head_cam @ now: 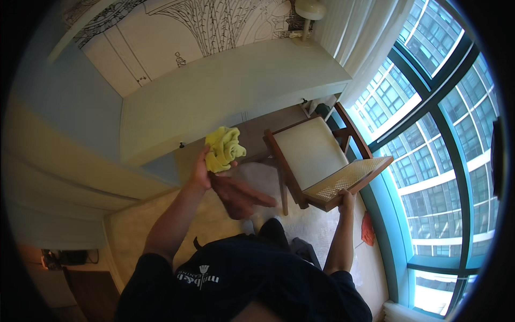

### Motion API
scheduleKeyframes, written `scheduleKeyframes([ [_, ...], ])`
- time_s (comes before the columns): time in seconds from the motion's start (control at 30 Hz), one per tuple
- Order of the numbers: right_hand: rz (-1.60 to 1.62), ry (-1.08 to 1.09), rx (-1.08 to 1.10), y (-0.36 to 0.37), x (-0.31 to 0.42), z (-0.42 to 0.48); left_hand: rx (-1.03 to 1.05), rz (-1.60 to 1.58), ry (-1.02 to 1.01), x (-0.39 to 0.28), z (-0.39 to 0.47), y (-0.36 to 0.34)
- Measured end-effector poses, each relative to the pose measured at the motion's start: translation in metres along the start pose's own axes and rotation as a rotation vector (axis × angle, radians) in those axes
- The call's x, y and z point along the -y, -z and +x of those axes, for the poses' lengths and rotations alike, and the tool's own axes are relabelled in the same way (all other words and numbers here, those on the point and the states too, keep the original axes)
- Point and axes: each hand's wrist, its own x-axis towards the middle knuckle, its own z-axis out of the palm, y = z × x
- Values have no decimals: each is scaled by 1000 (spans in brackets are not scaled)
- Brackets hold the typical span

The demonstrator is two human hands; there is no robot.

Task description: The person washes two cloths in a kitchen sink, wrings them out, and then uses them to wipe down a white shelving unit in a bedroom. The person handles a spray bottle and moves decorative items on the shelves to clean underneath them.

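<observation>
Bunched in my left hand (pixel 202 171) is a yellow-green cloth (pixel 224 149), held up near the front edge of a pale desk (pixel 233 84). A reddish-brown cloth (pixel 241 197) hangs below the same hand, its edges blurred. My right hand (pixel 347 200) grips the top rail of a wooden armchair's cane backrest (pixel 346 177). The chair has a cream padded seat (pixel 307 145) and stands at an angle to the desk. Its far legs are partly hidden.
A lamp (pixel 309 14) stands at the desk's back corner beside a white curtain (pixel 354 36). Tall windows with a teal frame (pixel 446 137) line the right side. An orange-red cloth (pixel 367 229) lies on the floor by the window. Pale cabinets (pixel 68 173) stand at the left.
</observation>
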Motion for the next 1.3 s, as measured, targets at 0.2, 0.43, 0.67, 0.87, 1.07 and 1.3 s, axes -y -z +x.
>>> scheduleKeyframes([
  [0.2, -63, -81, -17, 44, 40, -17, -66, 86, 12, 5, 30, 3],
  [0.43, -279, -85, -1, 66, 37, -7, -404, 305, -80, -11, 53, 2],
  [0.67, -538, 99, -378, 24, 19, -33, -711, 351, -594, -82, 62, -37],
  [0.87, -579, 249, -359, 29, 19, -31, -433, 460, -914, -150, 77, -141],
  [1.07, -539, 191, -396, 26, 19, -34, 63, 544, -959, -188, 106, -233],
  [1.3, -514, 155, -399, 23, 21, -39, 189, 544, -795, -145, 177, -260],
])
